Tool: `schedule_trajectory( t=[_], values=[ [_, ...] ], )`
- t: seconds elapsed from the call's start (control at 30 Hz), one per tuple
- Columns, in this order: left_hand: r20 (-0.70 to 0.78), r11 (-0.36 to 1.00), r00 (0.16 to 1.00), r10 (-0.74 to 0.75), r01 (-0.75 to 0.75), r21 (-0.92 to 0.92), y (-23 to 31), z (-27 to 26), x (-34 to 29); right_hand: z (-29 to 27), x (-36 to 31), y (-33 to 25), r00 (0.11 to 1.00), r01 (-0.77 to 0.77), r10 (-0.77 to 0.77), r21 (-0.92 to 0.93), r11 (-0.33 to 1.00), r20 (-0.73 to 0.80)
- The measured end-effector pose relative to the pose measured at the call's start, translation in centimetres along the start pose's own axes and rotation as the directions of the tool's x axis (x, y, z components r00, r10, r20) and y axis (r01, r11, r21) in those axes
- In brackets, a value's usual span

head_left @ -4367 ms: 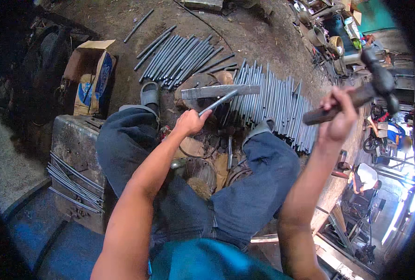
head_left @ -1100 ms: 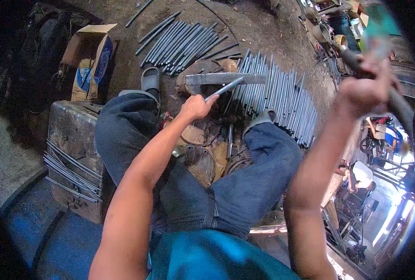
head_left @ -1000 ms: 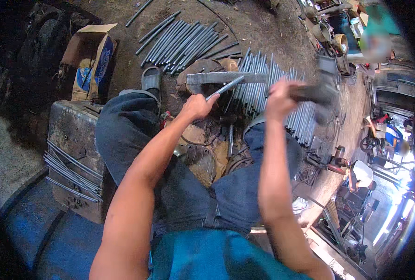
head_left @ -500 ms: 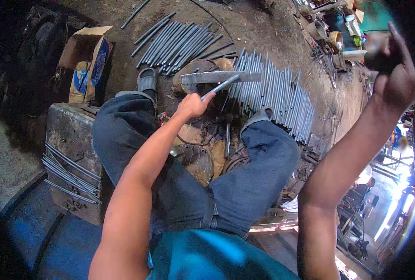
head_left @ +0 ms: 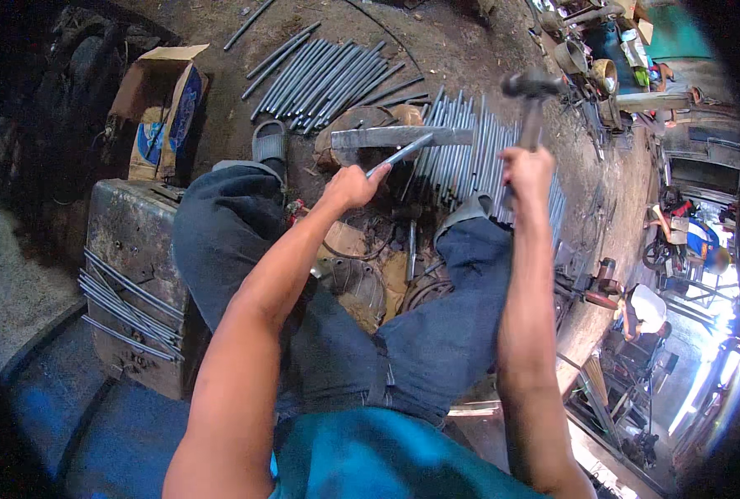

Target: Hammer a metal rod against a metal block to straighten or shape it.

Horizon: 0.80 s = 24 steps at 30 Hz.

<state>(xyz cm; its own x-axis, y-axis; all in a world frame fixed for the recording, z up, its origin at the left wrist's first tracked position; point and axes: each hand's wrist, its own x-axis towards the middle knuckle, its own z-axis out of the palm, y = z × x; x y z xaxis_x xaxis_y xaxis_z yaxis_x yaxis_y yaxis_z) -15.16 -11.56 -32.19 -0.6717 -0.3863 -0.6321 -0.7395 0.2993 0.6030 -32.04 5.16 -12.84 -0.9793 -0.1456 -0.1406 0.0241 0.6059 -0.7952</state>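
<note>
My left hand (head_left: 353, 186) is closed around a grey metal rod (head_left: 405, 153), its far end lying over a flat metal bar (head_left: 378, 138). That bar rests across a round wooden block between my feet. In my right hand (head_left: 529, 175) is a hammer (head_left: 533, 87), gripped by the handle with its dark head up and slightly blurred, to the right of the bar and apart from it. Many similar rods lie in a row (head_left: 486, 154) behind and below the hammer. Another spread of rods (head_left: 328, 83) is on the ground beyond the bar.
A worn metal box (head_left: 133, 291) with several thin rods on it stands left of my leg. Behind it is an open cardboard box (head_left: 155, 116). A second hammer (head_left: 410, 229) stands between my legs. Other people (head_left: 646, 309) are at the far right among tools.
My right arm has swung in from the far right, bringing the hammer down and leftward over the rods. My left hand keeps the rod on the bar, nearly unmoved.
</note>
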Motion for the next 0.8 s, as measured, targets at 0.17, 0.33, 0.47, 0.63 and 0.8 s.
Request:
schedule_trajectory(
  t=[0.17,0.33,0.47,0.63,0.8],
  values=[
    [0.002,0.999,1.0,0.031,-0.031,0.013,0.4,0.0,0.3,-9.8,-0.4,-15.0,0.849,0.508,-0.498,0.017,0.861,-0.176],
    [-0.059,0.997,0.995,0.078,-0.078,0.013,0.0,-0.2,0.2,-12.1,1.1,-18.4,0.644,0.727,-0.713,0.513,0.456,-0.279],
    [-0.049,0.997,0.996,0.075,-0.074,0.004,0.0,0.3,0.6,1.1,-0.1,-5.7,0.566,0.801,-0.561,0.243,0.547,-0.604],
    [0.03,0.999,0.999,0.04,-0.04,0.022,1.6,0.5,0.2,5.5,-1.5,10.5,0.99,-0.137,0.136,-0.262,0.955,-0.024],
    [-0.038,0.998,0.997,0.064,-0.063,0.024,-0.3,-0.1,0.3,-3.9,1.6,-7.4,0.888,0.447,-0.46,-0.205,0.871,-0.018]
  ],
)
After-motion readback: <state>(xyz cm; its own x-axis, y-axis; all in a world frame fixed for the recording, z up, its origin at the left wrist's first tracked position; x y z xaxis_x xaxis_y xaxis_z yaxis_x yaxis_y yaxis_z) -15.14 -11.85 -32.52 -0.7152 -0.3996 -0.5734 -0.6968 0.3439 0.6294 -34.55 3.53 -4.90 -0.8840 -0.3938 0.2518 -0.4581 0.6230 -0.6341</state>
